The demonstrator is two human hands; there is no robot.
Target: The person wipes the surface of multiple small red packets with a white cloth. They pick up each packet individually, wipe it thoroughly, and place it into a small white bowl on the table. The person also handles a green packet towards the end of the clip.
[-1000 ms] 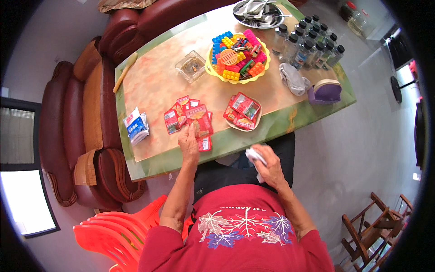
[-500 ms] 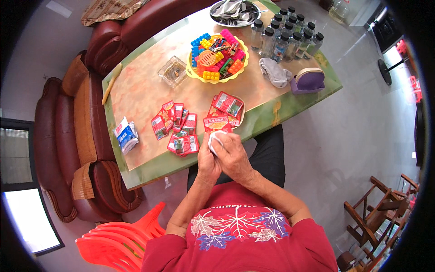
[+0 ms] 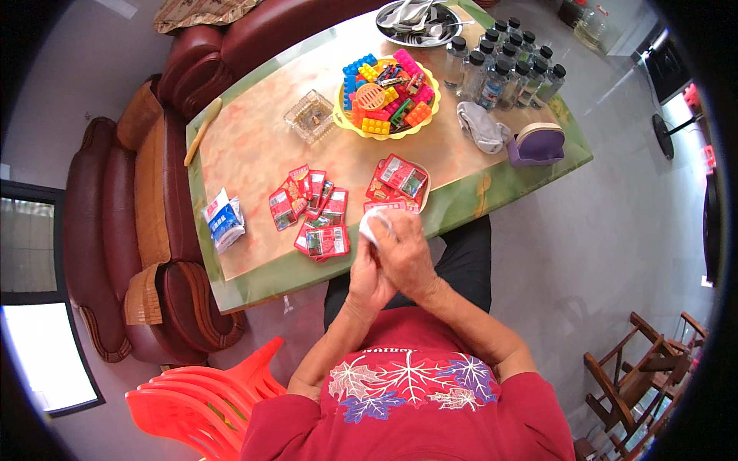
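My two hands come together at the table's near edge. My right hand [image 3: 407, 257] is closed on a white cloth [image 3: 372, 226], its fingers bent over it. Below and beside it, my left hand [image 3: 369, 283] is closed on a red packet [image 3: 384, 206], of which only the far edge shows; the rest is hidden by the cloth and fingers. Just beyond, more red packets [image 3: 403, 176] lie on a small pale plate [image 3: 425, 192]. To the left, several red packets [image 3: 327, 241] with clear windows lie in an overlapping pile.
A yellow basket [image 3: 430, 115] of toy bricks, a glass ashtray [image 3: 309, 117], several black-capped bottles [image 3: 492, 86], a grey cloth [image 3: 481, 127] and a purple holder [image 3: 538, 147] stand on the table. A blue-white bag [image 3: 224, 223] lies at left. Red plastic chairs [image 3: 207, 396] stand beside me.
The view has shifted, so the table things appear further right. My right hand and the cloth now cover more of the red packet.
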